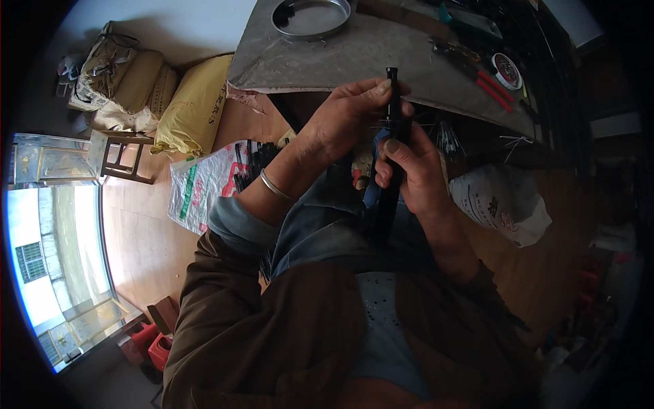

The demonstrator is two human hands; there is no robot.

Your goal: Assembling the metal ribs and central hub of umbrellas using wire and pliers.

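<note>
Upright in front of me is a slim black shaft [393,99] with a flared cap on top. Thin wires stick out sideways from its middle, so it looks like an umbrella frame. The thumb and fingers of my left hand [354,112] pinch it just under the cap. Lower down, my right hand [417,170] is wrapped round its thicker dark part, thumb laid along the front. The lower end of this part runs down over my lap and blends into the dark clothing. A bit of blue [372,194] shows beside it.
Ahead stands a grey worktable [395,58] bearing a round metal tray [327,31], red-handled pliers [494,88] and a small round tin [505,71]. Black rods [253,163] lie on a white plastic bag [204,187] at left. Yellow sacks [197,109] and a stuffed white bag [501,201] stand on the floor.
</note>
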